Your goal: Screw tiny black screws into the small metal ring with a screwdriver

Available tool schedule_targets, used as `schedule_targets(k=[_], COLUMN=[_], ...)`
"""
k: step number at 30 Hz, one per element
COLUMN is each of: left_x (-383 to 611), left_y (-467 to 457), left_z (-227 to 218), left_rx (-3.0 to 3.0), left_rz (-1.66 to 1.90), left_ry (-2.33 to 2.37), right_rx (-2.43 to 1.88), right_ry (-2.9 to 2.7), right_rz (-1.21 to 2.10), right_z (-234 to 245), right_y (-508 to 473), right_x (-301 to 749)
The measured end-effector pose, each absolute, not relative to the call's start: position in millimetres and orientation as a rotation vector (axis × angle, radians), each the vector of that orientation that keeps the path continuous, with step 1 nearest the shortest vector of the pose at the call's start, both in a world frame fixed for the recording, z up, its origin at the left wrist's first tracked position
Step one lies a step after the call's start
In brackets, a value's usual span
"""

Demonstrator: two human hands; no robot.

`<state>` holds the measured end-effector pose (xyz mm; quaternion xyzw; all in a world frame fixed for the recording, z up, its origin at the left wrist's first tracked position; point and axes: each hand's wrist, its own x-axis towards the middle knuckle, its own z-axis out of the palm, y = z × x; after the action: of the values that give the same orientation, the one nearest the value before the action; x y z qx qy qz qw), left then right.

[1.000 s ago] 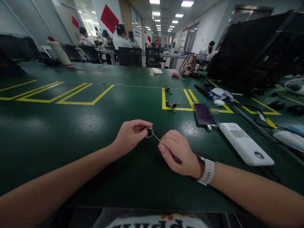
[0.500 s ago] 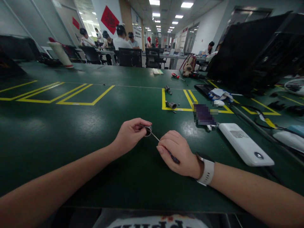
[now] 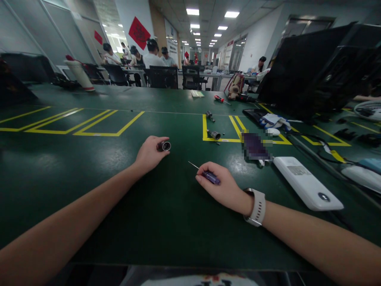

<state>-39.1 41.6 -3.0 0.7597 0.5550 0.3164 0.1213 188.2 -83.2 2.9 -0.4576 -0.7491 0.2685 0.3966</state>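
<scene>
My left hand (image 3: 149, 153) is closed round a small dark metal cylinder (image 3: 164, 146), holding it just above the green table (image 3: 89, 167) with its open end facing right. My right hand (image 3: 222, 186), with a white watch on the wrist, rests on the table and grips a small purple-handled screwdriver (image 3: 208, 176); its thin shaft points up and left toward the cylinder, a short gap away from it.
Two more metal cylinders (image 3: 214, 134) (image 3: 210, 115) lie in a yellow-taped square. A red-handled screwdriver (image 3: 220, 99), a white power bank (image 3: 306, 183), gloves (image 3: 274, 120), cables and black monitors (image 3: 312, 71) fill the right side. Other people sit at desks far behind.
The screwdriver tip has come out of the cylinder. My left hand has carried the cylinder away up and to the left; my right hand has stayed low on the table with the screwdriver.
</scene>
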Motion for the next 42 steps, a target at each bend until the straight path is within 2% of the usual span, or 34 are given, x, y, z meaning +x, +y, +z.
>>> schedule_targets(k=[9,16,21,25,31,35,38,42], left_x=[-45,-43,-46,-43,-38,-39,-39,-38], left_y=[55,68,64,57,51,50,50,48], left_z=[-1,-3,-2,-2,-2,-2,-2,-3], left_rx=[2.597,2.29,2.37,2.408,2.454,2.511,2.553,2.53], left_rz=[0.833,0.84,0.942,0.891,0.94,0.964,0.976,1.006], left_ry=[1.717,1.578,1.331,1.188,1.204,1.192,1.143,1.06], right_rx=[-1.194,-0.865,-0.74,-0.742,-0.879,-0.921,-0.914,-0.801], right_ry=[-1.658,-1.306,-1.209,-1.443,-1.576,-1.584,-1.53,-1.243], right_rz=[0.991,1.2,1.211,1.154,0.893,0.873,0.967,1.279], right_z=[21,25,8,-1,5,5,2,-3], right_y=[-62,-21,-10,-15,-27,-26,-22,-15], right_x=[185,157,136,133,136,134,133,133])
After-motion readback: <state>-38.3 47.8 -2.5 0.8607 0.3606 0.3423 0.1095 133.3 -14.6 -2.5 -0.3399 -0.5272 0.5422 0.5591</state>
